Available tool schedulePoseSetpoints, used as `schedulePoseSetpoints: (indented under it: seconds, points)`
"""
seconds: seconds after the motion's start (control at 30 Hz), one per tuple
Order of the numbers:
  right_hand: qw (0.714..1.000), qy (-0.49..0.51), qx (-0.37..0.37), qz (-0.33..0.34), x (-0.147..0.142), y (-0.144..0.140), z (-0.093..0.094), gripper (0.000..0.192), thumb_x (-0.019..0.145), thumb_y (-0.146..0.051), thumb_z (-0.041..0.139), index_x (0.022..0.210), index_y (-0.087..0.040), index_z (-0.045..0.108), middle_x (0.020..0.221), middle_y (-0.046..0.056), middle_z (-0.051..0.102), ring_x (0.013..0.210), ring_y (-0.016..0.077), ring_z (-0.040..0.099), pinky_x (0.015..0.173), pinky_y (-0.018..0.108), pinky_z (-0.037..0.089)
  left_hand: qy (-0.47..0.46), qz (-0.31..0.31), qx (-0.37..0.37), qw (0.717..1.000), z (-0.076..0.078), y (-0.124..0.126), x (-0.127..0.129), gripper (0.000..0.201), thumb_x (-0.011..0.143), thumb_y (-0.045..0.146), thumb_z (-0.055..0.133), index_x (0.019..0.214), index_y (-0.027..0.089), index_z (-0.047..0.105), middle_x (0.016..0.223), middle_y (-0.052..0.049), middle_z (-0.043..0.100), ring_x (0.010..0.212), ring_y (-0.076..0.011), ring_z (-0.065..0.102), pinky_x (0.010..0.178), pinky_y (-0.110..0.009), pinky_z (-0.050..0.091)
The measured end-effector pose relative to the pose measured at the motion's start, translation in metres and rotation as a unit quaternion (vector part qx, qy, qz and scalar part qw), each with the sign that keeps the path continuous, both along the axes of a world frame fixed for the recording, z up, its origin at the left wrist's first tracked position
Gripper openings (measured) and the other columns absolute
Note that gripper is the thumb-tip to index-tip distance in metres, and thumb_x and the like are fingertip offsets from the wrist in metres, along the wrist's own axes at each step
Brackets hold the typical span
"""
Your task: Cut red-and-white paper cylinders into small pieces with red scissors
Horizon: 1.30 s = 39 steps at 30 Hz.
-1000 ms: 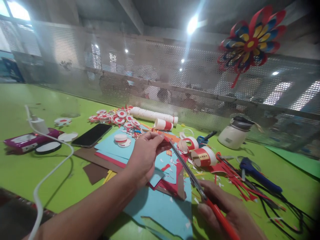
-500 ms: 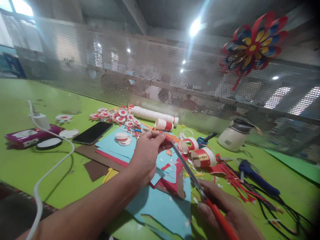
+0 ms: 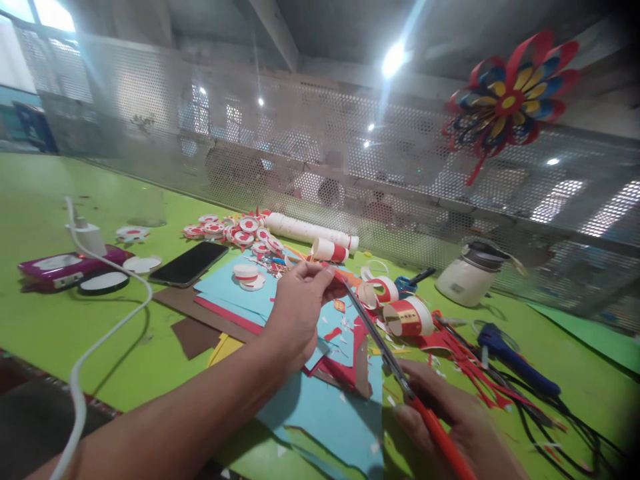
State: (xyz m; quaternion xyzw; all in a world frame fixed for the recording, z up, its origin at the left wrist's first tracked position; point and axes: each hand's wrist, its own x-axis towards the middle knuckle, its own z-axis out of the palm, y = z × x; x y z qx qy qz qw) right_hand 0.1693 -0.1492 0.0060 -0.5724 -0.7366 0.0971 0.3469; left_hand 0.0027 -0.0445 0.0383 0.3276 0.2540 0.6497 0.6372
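Note:
My left hand (image 3: pixel 296 313) is raised over the green table (image 3: pixel 60 327) and pinches a small red paper piece (image 3: pixel 336 274) between thumb and fingertips. My right hand (image 3: pixel 455 420) grips red-handled scissors (image 3: pixel 390 360); the long blades point up and left, with their tips at the paper piece. Below both hands lie blue, red and brown paper sheets (image 3: pixel 325 413) strewn with small cuttings.
A black phone (image 3: pixel 189 263), a magenta device (image 3: pixel 65 267) with a white charger and cable (image 3: pixel 90 347), red-and-white paper discs (image 3: pixel 235 233), white paper rolls (image 3: pixel 310 233), a white pot (image 3: pixel 467 275), a blue glue gun (image 3: pixel 515 360) and black cords. A paper flower (image 3: pixel 510 100) hangs on the mesh screen.
Both hands hold nearly the same pose; the view has shifted slightly, so everything sits a little to the right in the frame.

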Motion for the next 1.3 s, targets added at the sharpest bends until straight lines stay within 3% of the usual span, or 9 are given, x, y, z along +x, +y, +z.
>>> schedulePoseSetpoints:
  seconds: [0.77,0.9,1.07,1.3]
  points:
    - [0.999,-0.019,0.031,-0.004,0.006,0.002,-0.011,0.029,0.078,-0.036,0.054,0.099,-0.018,0.062,0.059,0.0,0.06,0.051,0.0142,0.054,0.047,0.021,0.045,-0.005,0.004,0.002,1.0,0.003,-0.003,0.0,0.01,0.071,0.011,0.057,0.07,0.013,0.048,0.061,0.0,0.057,0.06,-0.0122,0.059,0.071,-0.032,0.05]
    - [0.999,-0.023,-0.008,0.022,0.004,0.001,-0.005,0.029,0.081,-0.035,0.05,0.101,-0.018,0.061,0.064,0.002,0.061,0.052,0.0143,0.055,0.051,0.022,0.048,-0.003,0.006,0.001,1.0,0.003,-0.002,0.0,0.011,0.07,0.011,0.058,0.069,0.013,0.048,0.061,0.0,0.057,0.059,-0.0118,0.058,0.07,-0.031,0.049]
    - [1.0,-0.003,-0.003,0.007,-0.002,-0.002,0.005,0.032,0.079,-0.039,0.051,0.1,-0.018,0.064,0.069,0.004,0.064,0.058,0.0172,0.059,0.057,0.024,0.051,-0.003,0.008,0.001,1.0,0.003,-0.002,-0.001,0.01,0.07,0.011,0.058,0.069,0.013,0.048,0.061,-0.001,0.057,0.059,-0.0118,0.058,0.069,-0.032,0.049]
    - [1.0,0.023,0.002,0.005,0.001,-0.001,-0.003,0.034,0.079,-0.042,0.051,0.1,-0.02,0.065,0.064,0.002,0.062,0.055,0.0161,0.055,0.053,0.023,0.049,0.002,0.007,-0.001,1.0,0.004,-0.003,0.0,0.012,0.071,0.01,0.058,0.068,0.014,0.047,0.06,0.001,0.055,0.057,-0.011,0.058,0.069,-0.031,0.049]
